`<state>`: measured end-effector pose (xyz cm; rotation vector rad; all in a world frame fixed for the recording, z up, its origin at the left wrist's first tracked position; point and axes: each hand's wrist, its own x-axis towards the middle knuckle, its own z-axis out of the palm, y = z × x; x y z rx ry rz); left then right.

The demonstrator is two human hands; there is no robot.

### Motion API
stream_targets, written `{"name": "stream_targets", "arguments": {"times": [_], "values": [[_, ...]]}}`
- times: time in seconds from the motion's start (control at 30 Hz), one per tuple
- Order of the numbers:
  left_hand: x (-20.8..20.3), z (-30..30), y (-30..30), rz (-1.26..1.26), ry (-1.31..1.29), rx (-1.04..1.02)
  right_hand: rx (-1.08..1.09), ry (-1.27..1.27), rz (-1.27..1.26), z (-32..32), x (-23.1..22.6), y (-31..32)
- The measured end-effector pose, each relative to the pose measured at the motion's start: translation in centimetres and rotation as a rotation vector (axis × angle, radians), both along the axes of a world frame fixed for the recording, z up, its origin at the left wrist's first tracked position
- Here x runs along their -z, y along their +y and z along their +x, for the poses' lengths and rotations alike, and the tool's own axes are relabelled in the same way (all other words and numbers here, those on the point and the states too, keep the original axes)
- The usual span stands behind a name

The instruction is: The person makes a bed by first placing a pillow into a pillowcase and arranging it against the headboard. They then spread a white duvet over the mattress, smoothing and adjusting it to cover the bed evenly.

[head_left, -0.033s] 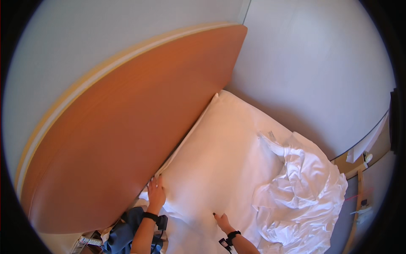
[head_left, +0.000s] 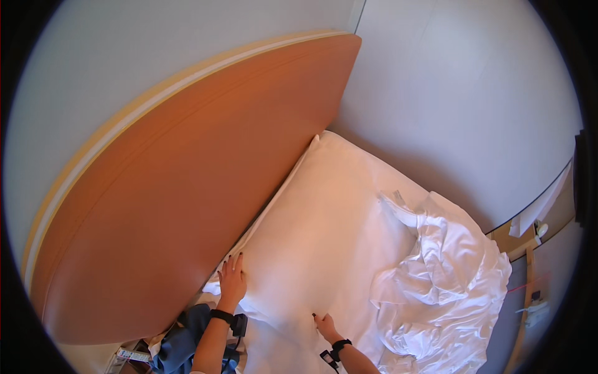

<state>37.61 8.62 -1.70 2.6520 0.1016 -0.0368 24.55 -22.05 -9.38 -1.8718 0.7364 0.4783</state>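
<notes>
A white fitted sheet (head_left: 299, 206) covers the mattress beside the brown headboard (head_left: 187, 181). My left hand (head_left: 232, 285) rests at the mattress edge next to the headboard, fingers spread and stretched over the sheet. Farther right, my right hand (head_left: 326, 327) is low over the sheet with its fingers curled in and a dark-nailed tip showing; whatever it may pinch is hidden. Both wrists wear black bands with small devices. A crumpled white cover (head_left: 436, 268) lies heaped on the right part of the bed.
Dark clothing or bags (head_left: 180, 340) lie by my left forearm, near a white remote-like object (head_left: 134, 355). A pale wall (head_left: 455, 106) borders the bed's far side. At the right are a wooden strip (head_left: 523, 305) and a white plug-like item (head_left: 536, 311).
My left hand's fingers, bent at the mattress edge before, are now stretched and spread on the sheet. My right hand has barely moved.
</notes>
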Motion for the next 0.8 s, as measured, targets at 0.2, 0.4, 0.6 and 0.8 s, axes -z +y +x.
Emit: {"name": "stream_targets", "arguments": {"times": [0.2,0.4,0.6,0.8], "values": [[0.6,2.6,0.3,-0.199,0.262,-0.199,-0.086,-0.017,-0.084,0.1,0.7,-1.7],[-0.3,2.3,0.8,-0.202,0.431,-0.277,-0.336,-0.556,-0.489,6.4,-11.1,-2.7],[2.5,4.2,0.7,-0.147,0.15,-0.109,-0.472,-0.479,-0.495,14.3,-13.1,1.1],[-2.9,8.0,-2.7,-0.159,0.26,0.065,-0.183,-0.723,-0.199,13.8,-7.3,-1.8]]}}
